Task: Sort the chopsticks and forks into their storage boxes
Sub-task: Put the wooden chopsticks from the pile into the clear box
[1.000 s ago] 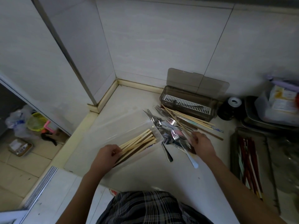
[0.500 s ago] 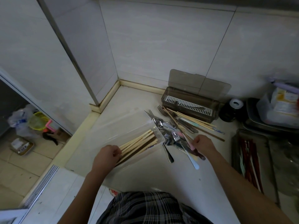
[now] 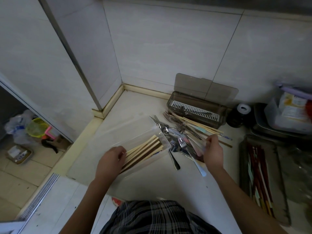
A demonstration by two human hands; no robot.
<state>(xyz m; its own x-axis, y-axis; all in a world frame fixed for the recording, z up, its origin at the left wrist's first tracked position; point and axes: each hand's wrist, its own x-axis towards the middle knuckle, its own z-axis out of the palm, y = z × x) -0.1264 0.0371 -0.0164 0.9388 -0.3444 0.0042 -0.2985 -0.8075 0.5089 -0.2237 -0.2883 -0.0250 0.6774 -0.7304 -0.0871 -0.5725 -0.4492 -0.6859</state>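
Several pale and brown wooden chopsticks [image 3: 145, 150] under left hand [image 3: 110, 159]; right hand [image 3: 213, 152] pinching something unclear.

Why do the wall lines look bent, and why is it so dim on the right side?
Head view: the wide-angle lens bows straight edges, so the metal strip on the wall slants and curves. Light is dim and uneven, brighter on the tiled wall, dark at the corners. The tray of red chopsticks at the right edge looks smeared and soft, while the clear box shows faint glare.

Left hand [image 3: 110, 160] hides the boxed chopsticks' [image 3: 145, 152] near ends.
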